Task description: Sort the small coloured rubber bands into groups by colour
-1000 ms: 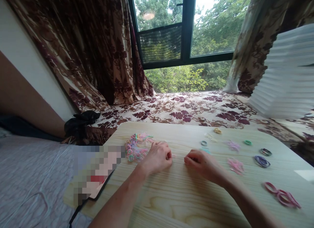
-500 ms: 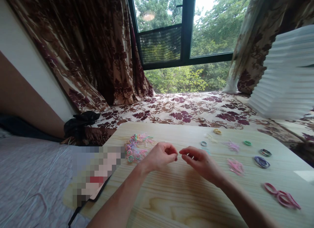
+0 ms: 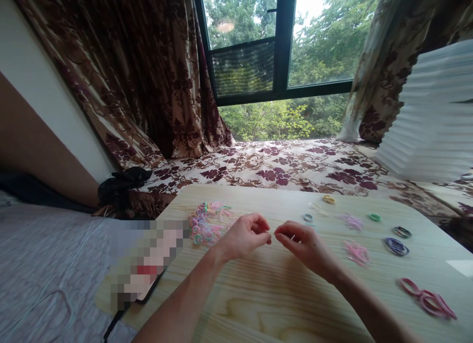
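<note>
My left hand [image 3: 247,237] hovers over the middle of the wooden table, thumb and fingertips drawn together. Facing it is my right hand [image 3: 302,240], also in a pinch, its fingertips a small gap from the left ones. Whatever they may hold is too small to make out. Left of my left hand lies a mixed heap of colourful hair ties [image 3: 207,224]. Just beyond my right hand are a grey-blue hair tie [image 3: 308,218] and a pale yellow bunch [image 3: 318,209]. Purple elastics [image 3: 350,222] and pink elastics [image 3: 356,253] lie to its right.
Farther right on the table [image 3: 236,303] are a yellow tie [image 3: 328,199], a green tie [image 3: 375,217], a dark tie [image 3: 402,231], navy ties [image 3: 396,246] and pink-red ties [image 3: 428,298]. A blurred-out object [image 3: 155,264] sits at the left edge. Behind is a flowered window seat [image 3: 273,168].
Both hands stay in nearly the same place, with their pinched fingertips slightly shifted. The whole view has moved a little; the hair ties lie as before.
</note>
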Demonstrator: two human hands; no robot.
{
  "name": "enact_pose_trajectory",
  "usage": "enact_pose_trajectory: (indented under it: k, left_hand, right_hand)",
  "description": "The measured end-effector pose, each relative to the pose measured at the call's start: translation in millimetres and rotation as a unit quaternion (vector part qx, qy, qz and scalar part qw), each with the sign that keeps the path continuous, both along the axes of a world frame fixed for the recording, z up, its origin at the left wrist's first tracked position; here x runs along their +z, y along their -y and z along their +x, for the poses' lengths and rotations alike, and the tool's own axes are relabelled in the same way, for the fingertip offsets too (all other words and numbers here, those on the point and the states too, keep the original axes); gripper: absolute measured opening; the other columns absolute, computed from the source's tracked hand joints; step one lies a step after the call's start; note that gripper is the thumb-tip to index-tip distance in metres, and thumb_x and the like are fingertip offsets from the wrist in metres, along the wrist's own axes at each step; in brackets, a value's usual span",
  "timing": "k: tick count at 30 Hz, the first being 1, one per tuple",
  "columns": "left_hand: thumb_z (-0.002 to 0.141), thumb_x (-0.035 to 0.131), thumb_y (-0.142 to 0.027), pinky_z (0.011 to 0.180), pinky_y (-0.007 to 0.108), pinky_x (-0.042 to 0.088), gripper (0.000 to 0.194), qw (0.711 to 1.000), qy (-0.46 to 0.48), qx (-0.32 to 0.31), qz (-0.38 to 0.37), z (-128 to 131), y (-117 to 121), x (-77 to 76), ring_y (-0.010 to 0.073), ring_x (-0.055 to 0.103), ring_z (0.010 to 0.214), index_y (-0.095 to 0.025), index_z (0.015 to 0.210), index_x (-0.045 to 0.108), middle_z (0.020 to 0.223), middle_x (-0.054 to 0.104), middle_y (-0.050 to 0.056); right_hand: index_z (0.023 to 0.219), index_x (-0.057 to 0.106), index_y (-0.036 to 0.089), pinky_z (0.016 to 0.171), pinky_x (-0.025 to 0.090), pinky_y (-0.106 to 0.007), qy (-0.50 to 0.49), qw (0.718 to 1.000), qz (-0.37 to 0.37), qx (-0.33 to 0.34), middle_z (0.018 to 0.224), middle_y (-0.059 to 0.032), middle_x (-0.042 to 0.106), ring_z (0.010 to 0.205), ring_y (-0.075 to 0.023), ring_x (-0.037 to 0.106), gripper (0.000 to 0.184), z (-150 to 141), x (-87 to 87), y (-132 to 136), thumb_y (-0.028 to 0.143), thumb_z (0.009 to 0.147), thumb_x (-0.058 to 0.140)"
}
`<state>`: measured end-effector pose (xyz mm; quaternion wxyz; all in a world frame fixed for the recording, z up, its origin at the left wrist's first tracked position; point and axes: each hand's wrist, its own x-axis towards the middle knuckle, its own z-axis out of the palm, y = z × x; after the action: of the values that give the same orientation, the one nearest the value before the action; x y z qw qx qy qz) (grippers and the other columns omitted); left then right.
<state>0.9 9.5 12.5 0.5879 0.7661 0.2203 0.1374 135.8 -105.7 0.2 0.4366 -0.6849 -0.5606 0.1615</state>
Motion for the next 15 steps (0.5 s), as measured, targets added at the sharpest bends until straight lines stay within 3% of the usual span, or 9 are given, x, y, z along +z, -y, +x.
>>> enact_pose_trajectory:
  k: [8, 11, 15]
  left_hand:
    - [0.07, 0.052, -0.019, 0.052, 0.018, 0.042, 0.017, 0.998, -0.005, 0.053, 0.041, -0.3, -6.4, -0.8, 0.0116, 0.06, 0.064, -0.014, 0.087, 0.057, 0.068, 0.063, 0.002]
    - [0.071, 0.052, -0.02, 0.048, 0.018, 0.04, 0.02, 0.994, -0.005, 0.075, 0.08, 0.4, -9.3, -4.6, 0.0113, 0.058, 0.062, -0.013, 0.088, 0.058, 0.066, 0.061, 0.001]
    - [0.071, 0.051, -0.023, 0.049, 0.018, 0.039, 0.021, 0.985, -0.009, 0.099, 0.142, 1.5, -14.3, -10.7, 0.0099, 0.055, 0.058, -0.014, 0.088, 0.06, 0.067, 0.061, 0.0]
  right_hand:
    - [0.073, 0.068, 0.019, 0.055, 0.043, -0.025, 0.028, 0.996, 0.016, -0.078, 0.067, -0.0033, 0.064, 0.061, -0.0146, 0.055, 0.029, 30.0, 4.9, 5.3, 0.042, 0.077, 0.052]
    - [0.077, 0.069, 0.019, 0.057, 0.042, -0.026, 0.09, 0.982, 0.032, -0.163, 0.072, -0.0037, 0.064, 0.061, -0.0144, 0.055, 0.03, 50.1, 3.9, 11.8, 0.041, 0.078, 0.049]
    - [0.083, 0.07, 0.021, 0.058, 0.039, -0.027, 0.192, 0.931, -0.005, -0.309, 0.085, -0.0043, 0.066, 0.066, -0.0156, 0.057, 0.03, 77.2, 3.9, 25.4, 0.038, 0.08, 0.046]
